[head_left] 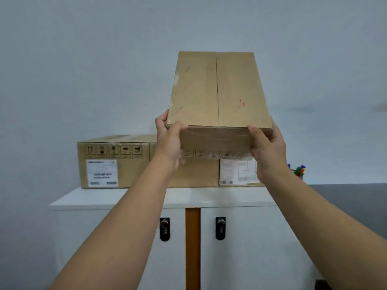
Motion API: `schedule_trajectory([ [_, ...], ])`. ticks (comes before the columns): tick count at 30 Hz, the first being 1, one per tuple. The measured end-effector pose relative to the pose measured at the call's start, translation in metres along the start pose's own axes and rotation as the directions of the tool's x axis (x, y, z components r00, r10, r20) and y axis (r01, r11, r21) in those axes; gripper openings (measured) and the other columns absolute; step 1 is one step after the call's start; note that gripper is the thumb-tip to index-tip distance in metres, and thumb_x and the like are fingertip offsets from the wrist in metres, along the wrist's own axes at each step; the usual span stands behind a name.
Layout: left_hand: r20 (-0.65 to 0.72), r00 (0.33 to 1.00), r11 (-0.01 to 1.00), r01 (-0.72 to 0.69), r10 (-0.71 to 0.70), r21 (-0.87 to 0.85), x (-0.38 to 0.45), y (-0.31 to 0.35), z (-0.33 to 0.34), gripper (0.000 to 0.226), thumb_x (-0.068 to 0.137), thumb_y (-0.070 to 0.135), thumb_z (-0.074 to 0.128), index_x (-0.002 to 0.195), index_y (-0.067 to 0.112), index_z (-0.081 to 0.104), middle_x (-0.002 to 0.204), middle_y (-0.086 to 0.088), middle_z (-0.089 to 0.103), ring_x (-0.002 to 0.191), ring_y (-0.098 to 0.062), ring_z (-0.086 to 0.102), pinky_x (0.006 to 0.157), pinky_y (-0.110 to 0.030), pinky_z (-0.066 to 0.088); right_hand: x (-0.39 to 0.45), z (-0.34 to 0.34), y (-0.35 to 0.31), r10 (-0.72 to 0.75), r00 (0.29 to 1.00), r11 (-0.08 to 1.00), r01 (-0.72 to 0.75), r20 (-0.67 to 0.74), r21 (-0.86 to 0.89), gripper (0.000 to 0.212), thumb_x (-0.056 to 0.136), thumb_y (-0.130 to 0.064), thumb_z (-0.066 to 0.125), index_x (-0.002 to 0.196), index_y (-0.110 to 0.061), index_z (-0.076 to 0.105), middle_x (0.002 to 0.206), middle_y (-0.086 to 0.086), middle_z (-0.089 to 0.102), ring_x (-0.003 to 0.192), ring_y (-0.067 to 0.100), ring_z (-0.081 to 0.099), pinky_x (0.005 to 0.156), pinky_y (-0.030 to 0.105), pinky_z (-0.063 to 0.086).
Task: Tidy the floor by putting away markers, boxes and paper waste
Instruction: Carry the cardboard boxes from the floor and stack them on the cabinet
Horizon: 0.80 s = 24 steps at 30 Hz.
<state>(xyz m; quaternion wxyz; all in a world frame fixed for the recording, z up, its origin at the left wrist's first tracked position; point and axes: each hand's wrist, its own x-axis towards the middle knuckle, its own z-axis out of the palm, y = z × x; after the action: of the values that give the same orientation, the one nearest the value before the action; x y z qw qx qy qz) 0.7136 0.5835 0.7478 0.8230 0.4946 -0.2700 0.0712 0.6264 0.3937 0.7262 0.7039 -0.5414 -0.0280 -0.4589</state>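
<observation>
I hold a brown cardboard box [217,95] up in front of the wall, tilted with its far end raised. My left hand [168,139] grips its near left corner and my right hand [267,147] grips its near right corner. Below it, two larger cardboard boxes sit side by side on a white cabinet [125,198]: the left box [117,162] with a white label, and the right box [201,174] partly hidden by my hands and the held box. A cup of coloured markers [299,171] stands at the cabinet's right end.
The cabinet has two doors with black combination locks [164,229] and an orange strip [192,248] between them. A plain pale wall rises behind. A dark grey surface [347,201] lies to the right of the cabinet.
</observation>
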Motion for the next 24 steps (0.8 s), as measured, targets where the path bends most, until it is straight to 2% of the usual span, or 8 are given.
schedule_trajectory([
  [2,-0.040,0.999,1.000,-0.006,0.006,0.004,0.013,0.016,-0.032,0.047,0.092,0.018,0.052,0.134,0.034,0.039,0.126,0.002,0.053,0.109,-0.021,0.053,0.081,-0.048,0.049,0.004,0.033,0.011,-0.007,0.996,0.999,0.011,0.084,-0.047,0.078,0.072,-0.036,0.078,0.140,-0.040,0.043,0.133,-0.010,0.056,0.123,0.012,0.052,0.104,0.046,0.046],
  [6,-0.050,0.999,0.989,-0.011,0.018,0.148,0.034,0.049,-0.098,0.049,0.096,0.037,0.055,0.142,0.039,0.038,0.151,0.003,0.037,0.138,-0.026,0.036,0.093,-0.066,0.043,0.012,0.090,0.029,-0.077,0.974,0.980,0.114,0.213,-0.165,0.076,0.076,-0.021,0.072,0.141,-0.042,0.039,0.127,-0.014,0.060,0.117,0.008,0.057,0.095,0.041,0.054],
  [10,-0.037,0.998,0.966,-0.036,0.047,0.257,0.043,0.092,-0.150,0.060,0.091,0.032,0.064,0.146,0.035,0.040,0.149,0.010,0.041,0.135,-0.020,0.042,0.085,-0.054,0.051,0.014,0.136,0.045,-0.121,0.946,0.918,0.222,0.302,-0.330,0.076,0.077,-0.024,0.063,0.142,-0.049,0.034,0.132,-0.018,0.055,0.117,0.005,0.055,0.093,0.041,0.055],
  [12,0.000,0.997,0.947,-0.072,0.076,0.313,0.046,0.109,-0.172,0.045,0.094,0.026,0.060,0.138,0.029,0.050,0.140,0.012,0.053,0.130,-0.017,0.048,0.078,-0.046,0.051,0.012,0.159,0.052,-0.144,0.930,0.899,0.266,0.339,-0.348,0.075,0.082,-0.021,0.062,0.144,-0.048,0.031,0.132,-0.022,0.054,0.114,0.002,0.054,0.093,0.034,0.052],
  [16,-0.155,0.974,0.953,-0.119,0.167,0.278,0.060,0.113,-0.202,0.049,0.095,0.016,0.060,0.142,0.017,0.048,0.145,0.008,0.050,0.134,-0.014,0.045,0.093,-0.038,0.049,0.017,0.200,0.068,-0.127,0.888,0.880,0.306,0.442,-0.363,0.080,0.086,-0.024,0.067,0.149,-0.046,0.022,0.142,-0.019,0.046,0.120,0.006,0.051,0.096,0.031,0.047],
  [18,-0.221,0.939,0.908,-0.164,0.264,0.386,0.071,0.101,-0.209,0.058,0.094,0.013,0.062,0.148,0.014,0.040,0.148,0.006,0.045,0.128,-0.009,0.048,0.095,-0.026,0.048,0.018,0.219,0.077,-0.086,0.851,0.851,0.334,0.519,-0.406,0.087,0.084,-0.028,0.071,0.150,-0.046,0.016,0.150,-0.015,0.037,0.126,0.011,0.048,0.100,0.039,0.049],
  [21,-0.194,0.931,0.727,-0.100,0.310,0.679,0.087,0.067,-0.226,0.063,0.091,0.018,0.065,0.148,0.028,0.039,0.157,0.011,0.030,0.141,-0.012,0.033,0.114,-0.040,0.035,0.017,0.242,0.094,-0.035,0.807,0.815,0.365,0.590,-0.451,0.090,0.084,-0.034,0.072,0.150,-0.044,0.012,0.155,-0.012,0.030,0.130,0.017,0.047,0.105,0.045,0.045],
  [24,-0.270,0.920,0.675,0.008,0.285,0.738,0.092,0.034,-0.244,0.070,0.094,0.020,0.062,0.153,0.032,0.027,0.162,0.011,0.012,0.148,-0.014,0.018,0.119,-0.041,0.024,0.024,0.250,0.109,-0.015,0.844,0.818,0.319,0.536,-0.479,0.079,0.091,-0.029,0.063,0.151,-0.040,0.013,0.154,-0.007,0.035,0.130,0.019,0.049,0.107,0.045,0.043],
])
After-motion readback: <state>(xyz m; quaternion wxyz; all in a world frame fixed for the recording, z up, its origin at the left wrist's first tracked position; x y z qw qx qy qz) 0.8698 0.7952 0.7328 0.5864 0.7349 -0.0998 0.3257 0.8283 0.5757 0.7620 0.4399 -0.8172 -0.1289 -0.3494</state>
